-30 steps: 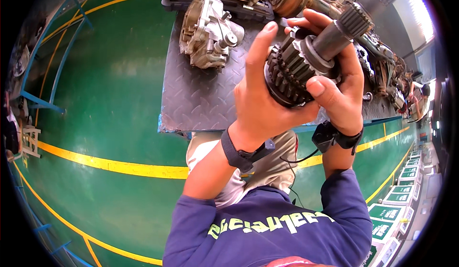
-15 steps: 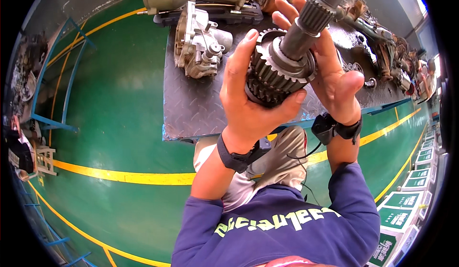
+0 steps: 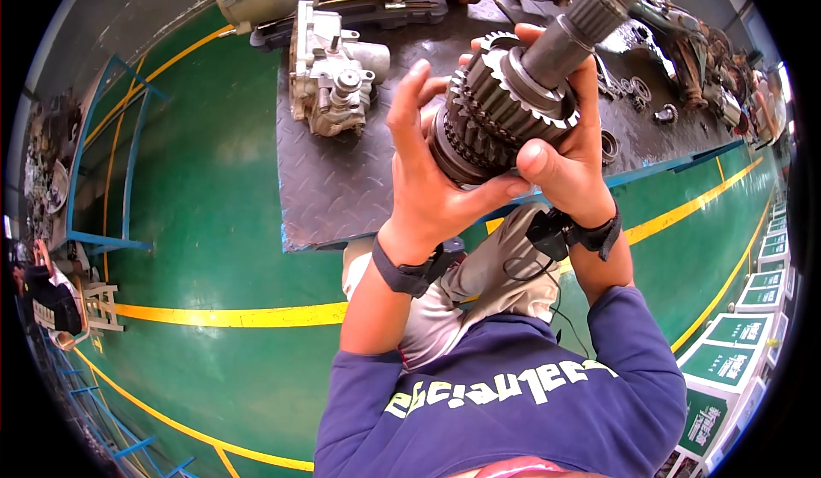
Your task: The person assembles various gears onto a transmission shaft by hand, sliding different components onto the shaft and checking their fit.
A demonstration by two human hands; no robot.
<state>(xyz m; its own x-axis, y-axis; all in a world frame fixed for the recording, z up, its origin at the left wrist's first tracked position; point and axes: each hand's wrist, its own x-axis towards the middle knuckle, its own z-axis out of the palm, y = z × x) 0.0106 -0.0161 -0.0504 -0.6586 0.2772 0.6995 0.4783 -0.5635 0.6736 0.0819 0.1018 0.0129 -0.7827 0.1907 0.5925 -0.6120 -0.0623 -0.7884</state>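
Pointing far and right along its long axis, the geared shaft (image 3: 522, 89) tilted over the counter (image 3: 333, 189), held between the left hand (image 3: 430, 196) and right hand (image 3: 581, 170). Yellowish lettering (image 3: 503, 387) crossed the navy shirt (image 3: 513, 439).

Worn: navy sweatshirt (image 3: 530, 435), yellow-green block lettering (image 3: 500, 390) across chest, sleeves (image 3: 363, 392) ending near elbows. Left wrist strap (image 3: 399, 274) and right wrist strap (image 3: 604, 232) black, each with dark boxy module (image 3: 550, 233); thin black cable (image 3: 558, 294). Beige trousers (image 3: 505, 260).
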